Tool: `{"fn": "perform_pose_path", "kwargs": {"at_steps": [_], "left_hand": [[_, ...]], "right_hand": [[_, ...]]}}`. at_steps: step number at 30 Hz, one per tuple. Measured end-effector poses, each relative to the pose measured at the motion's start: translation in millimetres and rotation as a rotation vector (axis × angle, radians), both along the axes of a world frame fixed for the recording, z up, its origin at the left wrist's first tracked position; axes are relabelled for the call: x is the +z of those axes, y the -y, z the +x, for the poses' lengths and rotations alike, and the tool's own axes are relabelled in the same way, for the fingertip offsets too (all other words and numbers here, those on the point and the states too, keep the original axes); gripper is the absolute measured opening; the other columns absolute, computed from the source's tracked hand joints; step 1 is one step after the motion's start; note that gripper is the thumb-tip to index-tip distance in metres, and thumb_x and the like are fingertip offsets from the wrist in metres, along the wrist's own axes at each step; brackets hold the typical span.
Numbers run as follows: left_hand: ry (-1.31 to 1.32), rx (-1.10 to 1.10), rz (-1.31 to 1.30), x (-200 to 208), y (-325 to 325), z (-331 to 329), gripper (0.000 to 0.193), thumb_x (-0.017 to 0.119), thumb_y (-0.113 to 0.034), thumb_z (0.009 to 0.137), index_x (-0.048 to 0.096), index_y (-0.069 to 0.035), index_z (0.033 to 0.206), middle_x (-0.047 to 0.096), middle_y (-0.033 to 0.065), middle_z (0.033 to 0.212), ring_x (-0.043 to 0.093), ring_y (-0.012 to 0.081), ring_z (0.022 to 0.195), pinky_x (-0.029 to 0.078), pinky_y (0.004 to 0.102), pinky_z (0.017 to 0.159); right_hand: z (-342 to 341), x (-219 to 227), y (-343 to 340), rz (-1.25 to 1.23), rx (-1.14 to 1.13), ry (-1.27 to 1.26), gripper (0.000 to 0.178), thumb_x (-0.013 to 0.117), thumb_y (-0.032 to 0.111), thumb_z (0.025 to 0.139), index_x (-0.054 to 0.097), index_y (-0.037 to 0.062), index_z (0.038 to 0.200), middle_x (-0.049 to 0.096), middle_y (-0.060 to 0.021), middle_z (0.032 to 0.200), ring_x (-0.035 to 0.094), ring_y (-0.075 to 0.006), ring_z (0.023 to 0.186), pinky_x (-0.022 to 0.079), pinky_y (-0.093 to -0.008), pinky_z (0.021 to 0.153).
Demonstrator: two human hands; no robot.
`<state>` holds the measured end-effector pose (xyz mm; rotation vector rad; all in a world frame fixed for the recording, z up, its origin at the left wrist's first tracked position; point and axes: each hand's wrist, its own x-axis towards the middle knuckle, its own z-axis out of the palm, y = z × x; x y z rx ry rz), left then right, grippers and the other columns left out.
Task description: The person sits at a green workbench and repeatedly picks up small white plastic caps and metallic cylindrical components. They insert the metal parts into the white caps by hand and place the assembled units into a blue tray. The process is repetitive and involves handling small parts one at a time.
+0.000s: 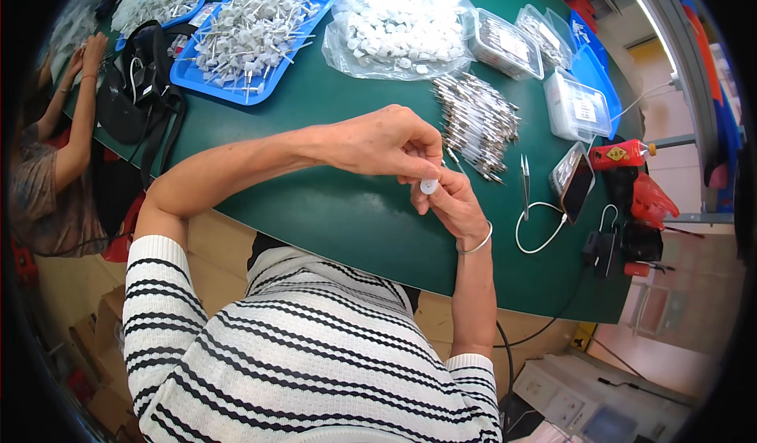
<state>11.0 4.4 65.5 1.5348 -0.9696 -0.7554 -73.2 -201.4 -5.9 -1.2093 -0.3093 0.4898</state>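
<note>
Close together above the green table [315, 206], my left hand [382, 142] and my right hand [453, 205] meet with fingers pinched. Between their fingertips sits a small white round plastic cap [428, 186], its flat face turned up. A thin rod end shows just beyond the fingers, partly hidden by them. Behind my right hand lies a heap of slim metal-and-white rods [475, 123]. To the right of that hand, metal tweezers [526, 183] rest on the table.
A blue tray [177, 72] heaped with white-headed rods stands back left, near a black bag [146, 88]. A plastic bag of white caps [406, 41] lies at the back. Plastic boxes [579, 108], a phone [578, 186] and a red bottle [619, 155] are right. Another person's arms [75, 143] are left.
</note>
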Motion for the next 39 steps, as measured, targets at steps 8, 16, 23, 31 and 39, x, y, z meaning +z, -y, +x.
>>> {"fn": "perform_pose_path", "kwargs": {"at_steps": [8, 16, 23, 31, 39], "left_hand": [[-0.185, -0.042, 0.062, -9.9, -8.8, -0.5, 0.018, 0.064, -0.017, 0.088, 0.065, 0.001, 0.087, 0.063, 0.0025, 0.073, 0.056, 0.0063, 0.065, 0.045, 0.0198, 0.058], [0.357, 0.575, 0.008, 15.6, -89.1, 31.0, 0.009, 0.059, -0.011, 0.089, 0.064, -0.003, 0.087, 0.064, 0.0014, 0.079, 0.058, 0.0070, 0.069, 0.047, 0.0210, 0.063], [1.505, 1.138, 0.560, 18.7, -177.6, 97.9, 0.011, 0.065, -0.007, 0.080, 0.065, -0.004, 0.091, 0.065, 0.0094, 0.085, 0.060, 0.0256, 0.079, 0.048, 0.0339, 0.072], [1.320, 0.874, 0.138, -24.7, -72.1, 82.4, 0.011, 0.067, -0.005, 0.077, 0.066, -0.005, 0.087, 0.065, 0.0097, 0.089, 0.060, 0.0276, 0.084, 0.048, 0.0361, 0.076], [1.269, 0.570, 0.210, -79.8, 21.2, 112.5, 0.013, 0.065, -0.003, 0.075, 0.063, -0.003, 0.088, 0.060, 0.0090, 0.087, 0.056, 0.0258, 0.087, 0.047, 0.0367, 0.075]], "right_hand": [[-2.6, 7.0, -5.5, -0.114, -0.019, 0.015, 0.024, 0.055, 0.021, 0.095, 0.064, -0.0012, 0.097, 0.061, -0.0045, 0.083, 0.055, -0.0099, 0.073, 0.045, -0.0236, 0.068], [-8.5, 20.5, 32.2, -0.941, -0.754, 0.318, 0.007, 0.063, 0.003, 0.081, 0.066, 0.0003, 0.087, 0.063, -0.0060, 0.081, 0.059, -0.0192, 0.075, 0.045, -0.0286, 0.069], [9.3, 12.2, 17.6, -1.398, -0.716, 0.787, 0.009, 0.067, 0.009, 0.077, 0.061, 0.0058, 0.083, 0.056, -0.0085, 0.080, 0.054, -0.0275, 0.080, 0.045, -0.0384, 0.068], [11.6, 8.3, 18.3, -1.408, -0.724, 0.815, 0.010, 0.067, 0.007, 0.077, 0.058, 0.0038, 0.081, 0.058, -0.0096, 0.080, 0.056, -0.0278, 0.079, 0.046, -0.0360, 0.068], [2.1, 28.9, 15.9, -0.319, -0.752, 0.246, 0.008, 0.061, 0.004, 0.087, 0.059, -0.0004, 0.092, 0.066, -0.0070, 0.082, 0.064, -0.0139, 0.073, 0.049, -0.0255, 0.066]]}}
